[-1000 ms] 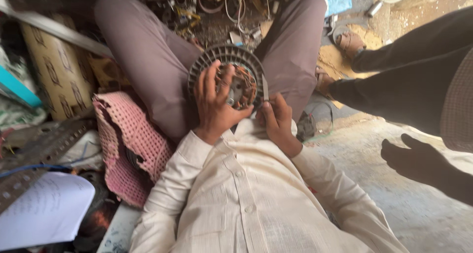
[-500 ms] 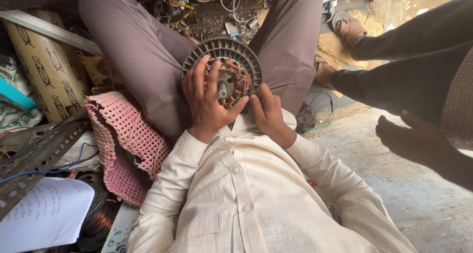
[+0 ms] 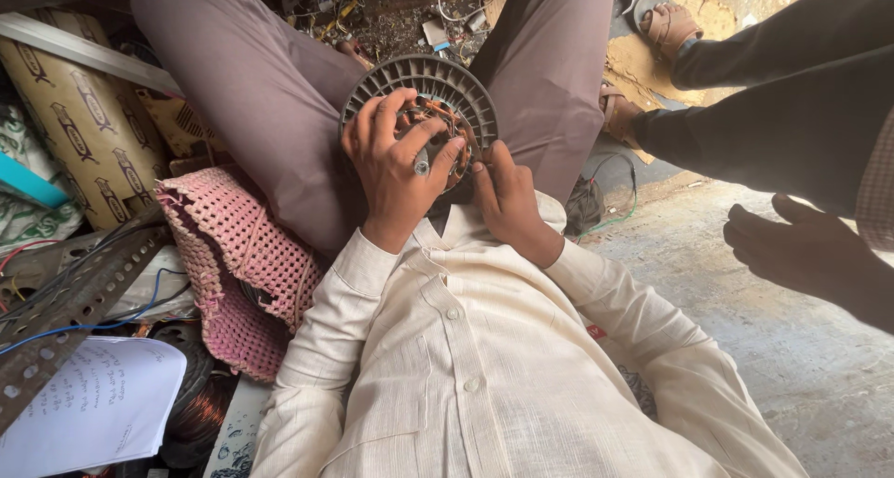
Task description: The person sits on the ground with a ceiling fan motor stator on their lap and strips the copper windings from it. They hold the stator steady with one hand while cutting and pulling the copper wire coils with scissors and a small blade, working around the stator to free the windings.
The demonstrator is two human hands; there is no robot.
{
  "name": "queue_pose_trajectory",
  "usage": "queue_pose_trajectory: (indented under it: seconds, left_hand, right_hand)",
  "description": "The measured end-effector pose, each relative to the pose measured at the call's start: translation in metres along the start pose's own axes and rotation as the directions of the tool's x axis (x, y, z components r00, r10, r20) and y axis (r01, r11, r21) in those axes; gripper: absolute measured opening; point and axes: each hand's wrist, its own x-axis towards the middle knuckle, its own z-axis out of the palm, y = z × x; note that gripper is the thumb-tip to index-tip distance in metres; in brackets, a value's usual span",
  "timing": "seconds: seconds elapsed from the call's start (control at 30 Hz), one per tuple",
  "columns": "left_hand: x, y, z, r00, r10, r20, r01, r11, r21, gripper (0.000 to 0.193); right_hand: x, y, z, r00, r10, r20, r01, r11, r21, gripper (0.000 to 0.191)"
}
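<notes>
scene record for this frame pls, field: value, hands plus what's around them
left hand: spread over the round grey finned motor part, a thin tool between its fingers
right hand: on the part's lower right edge
windings: copper wire shows in the part's centre
part position: between the person's knees
left of lap: pink crocheted cloth, written paper sheet
right: another person's hand, apart from the part

Pink crocheted cloth [image 3: 233,273] beside leg; handwritten paper [image 3: 88,403], copper wire coil [image 3: 200,417], perforated metal strip [image 3: 65,306] nearby.
</notes>
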Motion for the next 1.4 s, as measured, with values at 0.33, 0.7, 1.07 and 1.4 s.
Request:
queue_pose_trajectory:
  seconds: [0.33,0.7,1.07,1.4]
  left_hand:
    - [0.002,-0.001,0.014,0.999,0.013,0.038,-0.013,1.000,-0.010,0.016]
    - [0.008,0.002,0.018,1.000,0.020,0.003,-0.019,0.999,-0.049,0.018]
    - [0.010,0.004,0.023,0.999,0.033,-0.001,-0.033,0.999,-0.031,0.018]
    - [0.012,0.004,0.031,1.000,0.030,0.005,-0.029,0.999,-0.028,0.017]
  right_hand:
    - [0.002,0.001,-0.008,1.000,-0.021,0.001,0.021,0.998,-0.065,0.005]
    - [-0.012,0.013,-0.016,0.998,-0.059,-0.018,0.054,0.978,-0.201,0.011]
    - [0.005,0.013,-0.016,0.999,-0.017,-0.041,0.015,0.998,-0.068,0.009]
    - [0.012,0.012,-0.021,1.000,-0.022,-0.019,0.020,0.997,-0.080,0.010]
